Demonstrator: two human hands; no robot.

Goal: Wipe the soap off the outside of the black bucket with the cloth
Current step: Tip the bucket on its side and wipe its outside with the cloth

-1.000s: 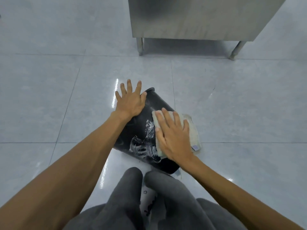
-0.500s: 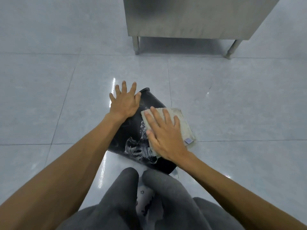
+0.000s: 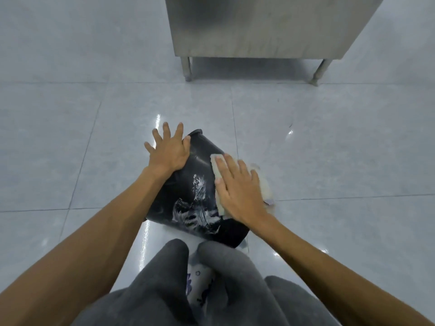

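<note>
Right hand [image 3: 237,191] is flat, fingers straight, pressing the pale cloth [image 3: 217,161] onto the black bucket [image 3: 195,165], which lies sideways on the tile floor [image 3: 329,149]. Left hand [image 3: 168,154] is splayed flat on its far end, with white soap streaks [image 3: 195,212] lower down. The cloth's tag [image 3: 269,203] is too blurry to read.

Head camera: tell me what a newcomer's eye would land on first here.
The black bucket lies on its side on the pale tiled floor mid-frame, with white soap smears across its near side. The right hand presses a pale cloth flat against the bucket's right side, while the left hand, fingers spread, rests on its far left edge. A steel cabinet on legs stands at the top.
</note>
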